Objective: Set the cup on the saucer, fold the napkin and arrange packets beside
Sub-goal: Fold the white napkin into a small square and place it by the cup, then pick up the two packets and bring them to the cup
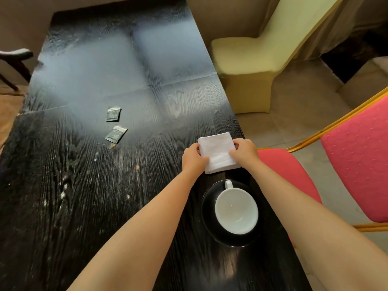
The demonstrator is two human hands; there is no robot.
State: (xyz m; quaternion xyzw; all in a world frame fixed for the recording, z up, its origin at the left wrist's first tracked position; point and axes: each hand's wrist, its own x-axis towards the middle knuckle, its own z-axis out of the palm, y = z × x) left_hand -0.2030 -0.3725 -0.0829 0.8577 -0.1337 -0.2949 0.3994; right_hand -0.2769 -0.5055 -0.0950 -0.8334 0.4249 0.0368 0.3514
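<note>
Cup (pixel 236 211) sat on saucer (pixel 210 223), near desk (pixel 84 185) edge. Beyond: napkin (pixel 217 151) folded, pinched by left hand (pixel 194 157) and right hand (pixel 244 152). Best squared edges, pressed crease flat. Farther left: packets (pixel 115 124), well apart, untouched.

Bench (pixel 73 185): dark wood grain, glossy, pale glare across the far half, scattered light specks. Chair with cream fabric cover (pixel 247 66): at the bench's far right side. Red padded chair with gold frame (pixel 354 156): near right. Dark chair (pixel 14 59): partly visible, far left. Floor (pixel 304 114): beige tiles.
</note>
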